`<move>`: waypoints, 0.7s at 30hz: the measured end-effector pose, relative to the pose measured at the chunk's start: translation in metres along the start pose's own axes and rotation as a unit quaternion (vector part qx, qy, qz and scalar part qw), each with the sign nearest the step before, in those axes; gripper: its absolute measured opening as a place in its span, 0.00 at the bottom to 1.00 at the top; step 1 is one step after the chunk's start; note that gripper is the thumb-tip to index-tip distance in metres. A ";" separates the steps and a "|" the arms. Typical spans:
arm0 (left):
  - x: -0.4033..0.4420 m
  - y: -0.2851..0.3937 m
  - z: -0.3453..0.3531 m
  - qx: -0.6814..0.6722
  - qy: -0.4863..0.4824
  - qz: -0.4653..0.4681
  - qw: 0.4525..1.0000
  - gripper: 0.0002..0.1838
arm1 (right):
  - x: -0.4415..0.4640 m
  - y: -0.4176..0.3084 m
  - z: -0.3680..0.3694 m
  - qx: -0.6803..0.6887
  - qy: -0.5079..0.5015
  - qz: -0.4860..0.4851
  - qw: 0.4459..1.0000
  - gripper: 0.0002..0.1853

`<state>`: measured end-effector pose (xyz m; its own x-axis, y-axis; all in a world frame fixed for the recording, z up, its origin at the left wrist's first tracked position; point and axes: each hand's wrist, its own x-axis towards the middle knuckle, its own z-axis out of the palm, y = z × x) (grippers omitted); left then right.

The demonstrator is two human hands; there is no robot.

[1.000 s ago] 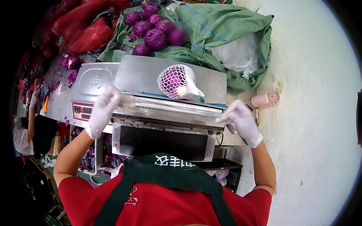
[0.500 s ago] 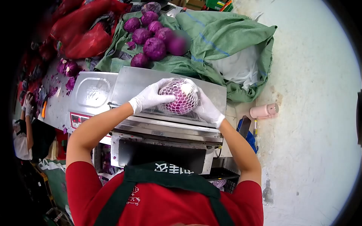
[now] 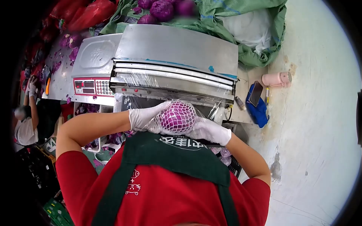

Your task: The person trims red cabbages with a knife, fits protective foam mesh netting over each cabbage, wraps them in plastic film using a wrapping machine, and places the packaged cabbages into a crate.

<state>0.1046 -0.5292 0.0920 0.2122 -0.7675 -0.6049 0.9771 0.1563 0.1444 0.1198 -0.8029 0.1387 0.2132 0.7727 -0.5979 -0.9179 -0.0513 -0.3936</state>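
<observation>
As a person in a red shirt [image 3: 158,199] and a dark green apron [image 3: 177,158] stands at the near side of a wrapping machine [image 3: 175,45], a co-worker [image 3: 25,130] appears well to the machine's left, gloved hands [image 3: 31,86] raised. Nearer the machine on that side, purple scraps [image 3: 56,67] litter a metal desk [image 3: 58,91], an orange handle [image 3: 48,86] among them. Red sacks [image 3: 94,15] heap up beyond the machine's left end, and a digital scale [image 3: 94,56] sits just beside it.

In front of the machine, the person's gloved left hand [image 3: 149,115] has its grip closed round the left side of a netted cabbage [image 3: 176,117], purple through white mesh. The gloved right hand [image 3: 209,130] grasps the same head from the other side. Clear film [image 3: 139,77] lies across the machine's front and shows around both hands; from where I stand, I can't tell how far it covers the cabbage. Loose cabbages [image 3: 162,10] crowd beyond the machine's far edge.

Past its right end slumps a green sack [image 3: 258,58] with white material [image 3: 250,30] inside. Closer in on that side, a dark phone [image 3: 256,93] rests on blue cloth [image 3: 259,116], and farther right of the machine lies a pink flask [image 3: 277,79].
</observation>
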 end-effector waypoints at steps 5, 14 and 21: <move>-0.026 -0.014 0.028 0.087 0.008 0.188 0.978 0.33 | -0.005 0.025 -0.006 -0.022 0.059 -0.051 0.997 0.28; -0.078 -0.081 0.003 0.276 0.399 0.448 0.751 0.14 | -0.023 0.088 0.010 -0.265 0.357 -0.318 0.838 0.17; -0.077 -0.097 0.021 -0.115 0.366 0.358 0.851 0.10 | -0.053 0.093 -0.025 0.073 0.402 -0.213 0.888 0.20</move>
<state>-0.0069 -0.4983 0.1407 0.6255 0.1559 -0.7645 0.5520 0.6040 0.5749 0.0313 -0.8647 0.1160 0.6669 -0.0011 -0.7452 -0.7182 0.2656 -0.6431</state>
